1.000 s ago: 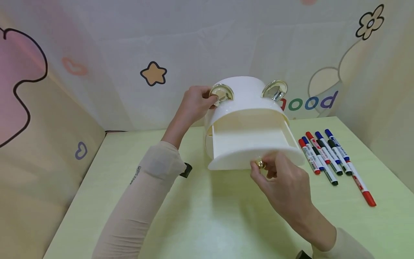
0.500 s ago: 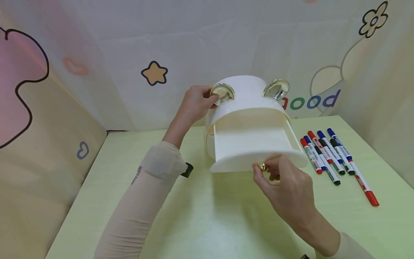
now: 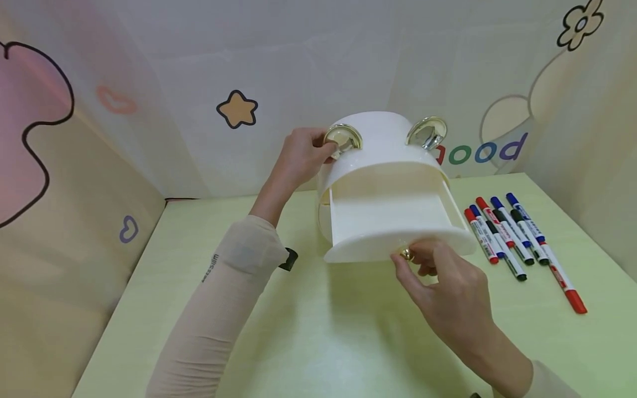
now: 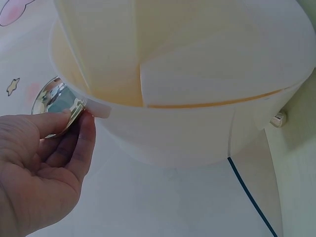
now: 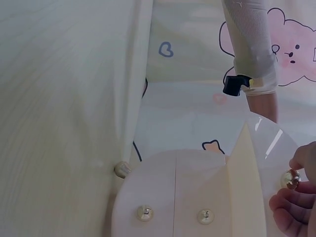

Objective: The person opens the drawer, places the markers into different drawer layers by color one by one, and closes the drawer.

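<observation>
A white rounded box (image 3: 380,132) with two gold-rimmed ear-like discs stands on the table. Its upper drawer (image 3: 393,207) is pulled far out, and its inside looks bare. My left hand (image 3: 301,157) pinches the left gold disc (image 3: 347,138) between thumb and fingers; the left wrist view shows this disc (image 4: 57,101) from behind. My right hand (image 3: 450,293) pinches the gold knob (image 3: 406,254) on the drawer front between thumb and fingers. In the right wrist view, two lower drawer fronts (image 5: 165,187) are closed, each with a round knob.
Several markers (image 3: 507,235) with red, blue and black caps lie on the pale green table (image 3: 278,331) to the right of the box. A patterned cloth (image 3: 278,55) hangs close behind the box and along both sides. A small gold foot (image 5: 122,170) sits under the box.
The drawer sits slightly farther out toward me, with my right hand on its knob throughout. My left hand keeps its hold on the disc. The head view has shifted a little.
</observation>
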The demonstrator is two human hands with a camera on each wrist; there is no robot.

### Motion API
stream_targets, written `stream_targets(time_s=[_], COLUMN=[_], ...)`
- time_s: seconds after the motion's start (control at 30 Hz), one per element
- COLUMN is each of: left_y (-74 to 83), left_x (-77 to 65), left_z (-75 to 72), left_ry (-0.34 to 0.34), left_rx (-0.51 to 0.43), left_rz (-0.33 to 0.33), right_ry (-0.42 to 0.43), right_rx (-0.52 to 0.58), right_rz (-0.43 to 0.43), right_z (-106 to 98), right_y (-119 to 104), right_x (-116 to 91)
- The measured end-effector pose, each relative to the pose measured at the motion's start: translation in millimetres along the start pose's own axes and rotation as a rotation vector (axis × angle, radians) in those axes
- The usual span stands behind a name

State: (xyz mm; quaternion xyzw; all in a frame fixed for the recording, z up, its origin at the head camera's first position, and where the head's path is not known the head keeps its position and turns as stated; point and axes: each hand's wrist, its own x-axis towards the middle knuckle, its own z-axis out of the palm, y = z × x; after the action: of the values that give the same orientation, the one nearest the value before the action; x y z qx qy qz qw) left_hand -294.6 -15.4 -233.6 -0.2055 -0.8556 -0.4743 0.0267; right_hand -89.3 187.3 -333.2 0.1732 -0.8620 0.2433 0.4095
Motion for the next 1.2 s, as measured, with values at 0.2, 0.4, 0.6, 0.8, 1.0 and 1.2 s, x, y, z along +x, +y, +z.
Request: stream_targets(time_s=[0.2,0.4,0.6,0.8,1.0,1.2], left_y=[-0.4,-0.3,-0.3,-0.5,-1.1,-0.6], left_x=[0.8,1.8,1.6,0.4,-0.4,0.1], left_z=[-0.5,-0.3,-1.2,-0.5,-0.1,0.6], left_ry=[-0.006,-0.014,-0.014,-0.018,-0.019,-0.018], left_rx=[-0.005,0.000,0.010,0.011,0.007,0.005], left_rz=[-0.015,-0.017,-0.015,-0.022,-0.019,-0.018], right_ry=[-0.010,0.014,0.028,0.071,0.112,0.083], right_rx=[0.004,-0.012,-0.067,-0.135,-0.164,-0.196], right_rz=[0.023,0.015,0.013,0.035,0.052,0.149], right_z=[-5.0,-8.9,-20.0,-32.7,-44.5,-58.0], right_y=[2.6,6.3,10.6,22.6,38.0,47.5], right_x=[-0.2,0.4,-1.1,-7.2,-8.7,-8.2])
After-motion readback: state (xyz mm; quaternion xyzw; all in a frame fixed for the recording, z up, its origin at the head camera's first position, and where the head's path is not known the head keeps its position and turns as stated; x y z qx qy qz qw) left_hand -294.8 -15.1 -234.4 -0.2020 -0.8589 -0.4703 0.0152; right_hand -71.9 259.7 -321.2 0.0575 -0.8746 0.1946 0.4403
